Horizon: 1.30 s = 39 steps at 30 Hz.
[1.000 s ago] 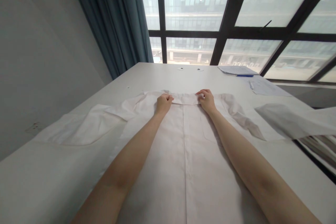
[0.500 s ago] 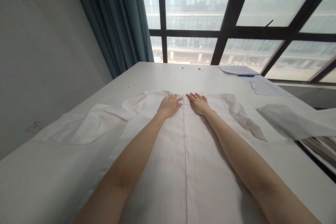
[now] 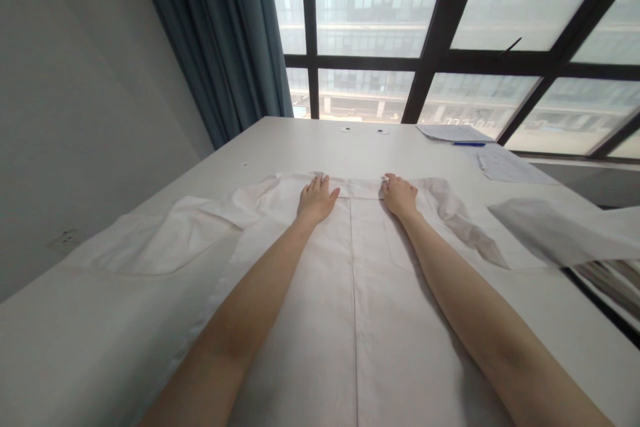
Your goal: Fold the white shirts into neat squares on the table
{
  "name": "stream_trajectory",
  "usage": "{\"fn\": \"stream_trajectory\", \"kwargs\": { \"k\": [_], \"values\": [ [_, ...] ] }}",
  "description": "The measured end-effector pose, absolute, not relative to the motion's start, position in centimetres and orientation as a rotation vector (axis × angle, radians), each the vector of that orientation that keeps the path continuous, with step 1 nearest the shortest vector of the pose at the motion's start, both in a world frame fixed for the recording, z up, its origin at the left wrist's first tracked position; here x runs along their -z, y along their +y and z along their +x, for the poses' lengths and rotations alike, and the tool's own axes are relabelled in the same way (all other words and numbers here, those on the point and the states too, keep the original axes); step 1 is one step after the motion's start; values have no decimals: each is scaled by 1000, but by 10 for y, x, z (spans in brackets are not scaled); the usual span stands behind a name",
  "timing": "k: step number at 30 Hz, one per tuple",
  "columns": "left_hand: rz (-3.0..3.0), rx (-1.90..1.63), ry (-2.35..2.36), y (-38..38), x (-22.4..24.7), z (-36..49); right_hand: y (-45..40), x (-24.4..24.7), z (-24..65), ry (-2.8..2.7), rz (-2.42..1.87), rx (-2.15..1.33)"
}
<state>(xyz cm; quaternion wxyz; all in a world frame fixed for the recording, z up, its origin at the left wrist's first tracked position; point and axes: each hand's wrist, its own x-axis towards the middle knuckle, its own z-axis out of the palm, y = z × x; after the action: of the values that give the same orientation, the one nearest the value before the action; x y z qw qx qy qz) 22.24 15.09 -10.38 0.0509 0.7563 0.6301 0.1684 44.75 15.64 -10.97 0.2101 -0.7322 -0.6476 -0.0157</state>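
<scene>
Our left hand (image 3: 316,201) lies palm down and released on the left end of the collar (image 3: 357,188), its fingers close together and its thumb standing off to the side. Our right hand (image 3: 401,197) is at the collar's other end, fingers bent over the fabric; we cannot tell whether they pinch it or merely rest there. Between the two hands we see the collar as a straight band running crosswise.

The white long-sleeved shirt (image 3: 310,320) is spread front up on the white worktop (image 3: 300,147), its collar toward the window (image 3: 367,7) and its body stretching back toward us beneath both forearms. The placket (image 3: 355,293) runs down the middle, and a pocket outline (image 3: 400,247) shows just left of our right forearm, which partly hides it. The left sleeve (image 3: 160,240) reaches outward in loose folds, while fabric is bunched along the right sleeve (image 3: 465,230). Farther right, a greyish-white stretch of cloth (image 3: 555,230) extends to the worktop's side edge; we cannot tell how it joins the rest.

Near the far right corner we have stacked papers (image 3: 453,133), a blue pen (image 3: 469,144) just beside them, and another sheet (image 3: 520,170) nearer to us. A blue curtain (image 3: 225,33) hangs left of the window.
</scene>
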Motion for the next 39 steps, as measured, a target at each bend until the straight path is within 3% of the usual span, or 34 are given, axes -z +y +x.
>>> {"fn": "stream_trajectory", "kwargs": {
  "k": [11,22,29,39],
  "values": [
    [2166,-788,1868,173,101,212,164,107,456,-1719,-1883,-57],
    [2281,-763,2038,161,104,219,152,104,441,-1836,-1967,103],
    [2754,-317,1603,152,101,230,148,102,419,-2237,-1776,70],
    [2599,-142,1723,150,100,229,153,106,428,-2353,-1890,-67]
  ]
}}
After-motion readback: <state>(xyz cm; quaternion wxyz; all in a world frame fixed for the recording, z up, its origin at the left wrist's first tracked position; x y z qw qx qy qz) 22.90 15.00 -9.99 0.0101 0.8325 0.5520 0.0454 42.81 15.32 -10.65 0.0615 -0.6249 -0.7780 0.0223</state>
